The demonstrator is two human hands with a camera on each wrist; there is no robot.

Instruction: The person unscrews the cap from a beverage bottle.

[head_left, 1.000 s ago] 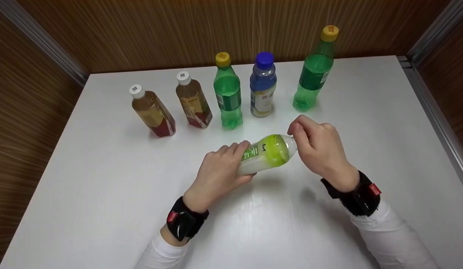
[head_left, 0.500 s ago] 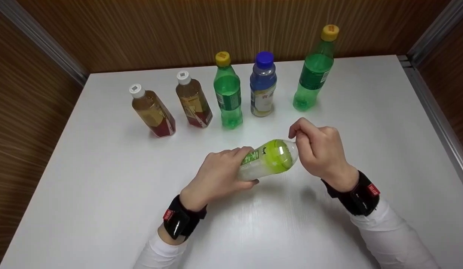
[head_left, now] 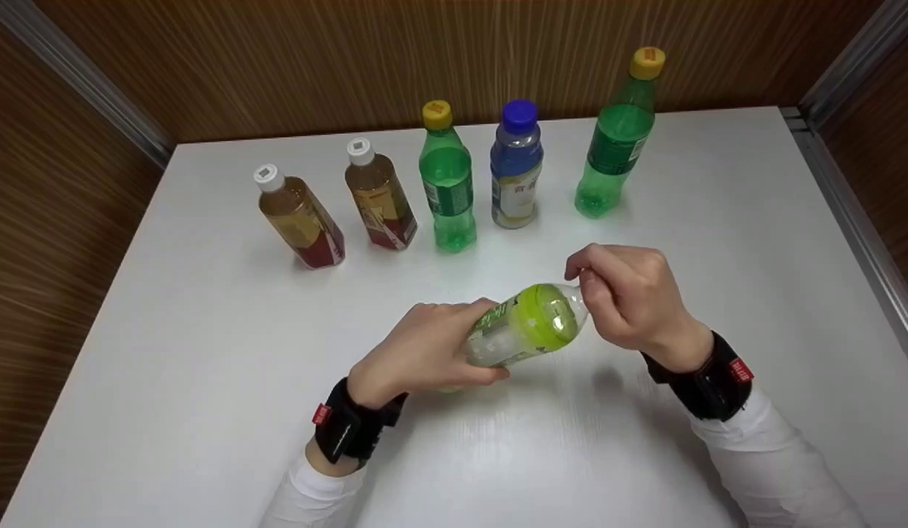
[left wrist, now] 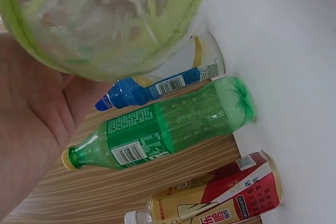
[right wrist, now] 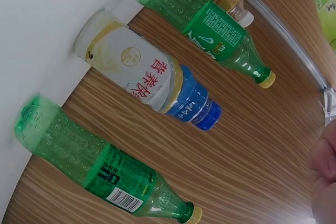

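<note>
A: What is the left hand (head_left: 417, 352) doing?

B: Its fingers are curled round the lower part of a lime bottle (head_left: 527, 326). That grip is tight on the bottle. The bottle is tipped on its side, with its top end pointing to the right hand (head_left: 626, 297).

A: And the right hand?

B: Its fingers and thumb are bent in and pinch the top end of the same bottle. The fingers hide the cap, so I cannot see it.

A: Where is the bottle?

B: It is near the middle of the white bench (head_left: 204, 352), a bit nearer the front edge than the back one. I cannot tell if it touches the bench or is just above it. In the left wrist view the lime bottle (left wrist: 100, 19) fills the top of the picture, lying against the palm.

A: What else is on the bench?

B: Five more bottles stand in a row near the back edge. From the left side there is a tea bottle (head_left: 301, 220) with a white cap, then a second tea bottle (head_left: 381, 198) just beside it. Next is a green bottle (head_left: 447, 183) with a yellow cap, then a blue bottle (head_left: 515, 169) with a blue cap. The last one is a tall green bottle (head_left: 617, 139) with a yellow cap, a little apart and nearest the back right corner.

A: What is behind them?

B: A brown wooden wall (head_left: 315, 66).
</note>
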